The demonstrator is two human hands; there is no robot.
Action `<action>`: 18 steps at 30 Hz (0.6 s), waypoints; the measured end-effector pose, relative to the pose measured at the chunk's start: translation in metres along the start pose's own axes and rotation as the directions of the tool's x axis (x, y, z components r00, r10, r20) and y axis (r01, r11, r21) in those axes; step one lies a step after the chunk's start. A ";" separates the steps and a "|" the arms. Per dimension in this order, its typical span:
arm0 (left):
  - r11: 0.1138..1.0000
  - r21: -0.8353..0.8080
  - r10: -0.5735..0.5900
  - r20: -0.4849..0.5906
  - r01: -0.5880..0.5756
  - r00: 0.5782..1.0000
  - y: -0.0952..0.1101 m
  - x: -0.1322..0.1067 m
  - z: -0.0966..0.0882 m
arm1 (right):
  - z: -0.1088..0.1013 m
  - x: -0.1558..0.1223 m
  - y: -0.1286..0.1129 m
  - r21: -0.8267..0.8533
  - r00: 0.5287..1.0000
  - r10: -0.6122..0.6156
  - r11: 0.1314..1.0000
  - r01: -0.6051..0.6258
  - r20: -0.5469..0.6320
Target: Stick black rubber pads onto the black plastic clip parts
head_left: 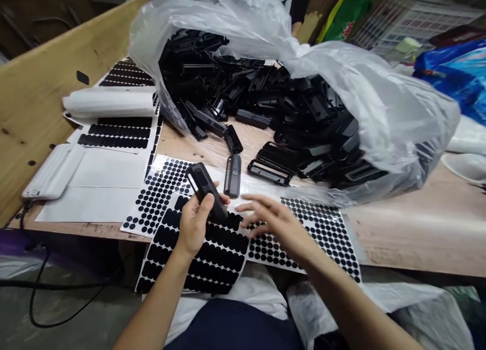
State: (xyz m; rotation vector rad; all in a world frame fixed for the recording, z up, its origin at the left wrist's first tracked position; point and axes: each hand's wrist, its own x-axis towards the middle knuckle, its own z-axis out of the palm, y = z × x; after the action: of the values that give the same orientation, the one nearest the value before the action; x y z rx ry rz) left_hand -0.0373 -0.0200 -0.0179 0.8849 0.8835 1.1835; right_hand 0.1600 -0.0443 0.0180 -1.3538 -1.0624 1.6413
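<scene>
My left hand [195, 223] grips a long black plastic part [208, 189] with a textured face, tilted above the sticker sheets. Beside it, my right hand [279, 222] has its fingers apart and holds nothing. Under the left hand lies a sheet of black scalloped adhesive strips [218, 263] on white backing. Below the right hand is a sheet of round black stickers [322, 236], and another dotted sheet [152, 201] lies to the left. A similar black part [233, 175] rests on the table just beyond my hands.
A large clear plastic bag [395, 102] full of black plastic parts [266, 99] spreads across the table. At left are a rolled white sheet [114, 102], a white power-bank-like device [55, 170] with a cable, and a wooden side board [49, 82]. A blue package [455, 77] lies far right.
</scene>
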 end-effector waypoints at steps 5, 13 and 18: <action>1.000 -0.022 -0.018 0.052 0.019 0.999 0.004 0.001 0.002 | -0.099 0.039 -0.020 -0.431 0.956 -0.218 0.895 0.116 -0.197; 1.000 -0.002 0.025 0.083 -0.025 0.996 0.007 0.000 0.002 | -0.119 0.051 -0.030 -0.807 0.861 -0.423 0.590 0.027 -0.281; 0.999 -0.045 0.027 0.104 -0.023 0.994 0.007 0.000 0.001 | -0.088 0.031 -0.014 -0.888 0.901 -0.318 0.438 -0.137 -0.296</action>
State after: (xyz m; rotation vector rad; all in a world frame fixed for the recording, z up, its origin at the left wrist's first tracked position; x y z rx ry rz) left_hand -0.0388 -0.0188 -0.0108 0.9157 0.7613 1.1635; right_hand 0.2421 0.0016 0.0112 -2.1379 -1.7975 0.4942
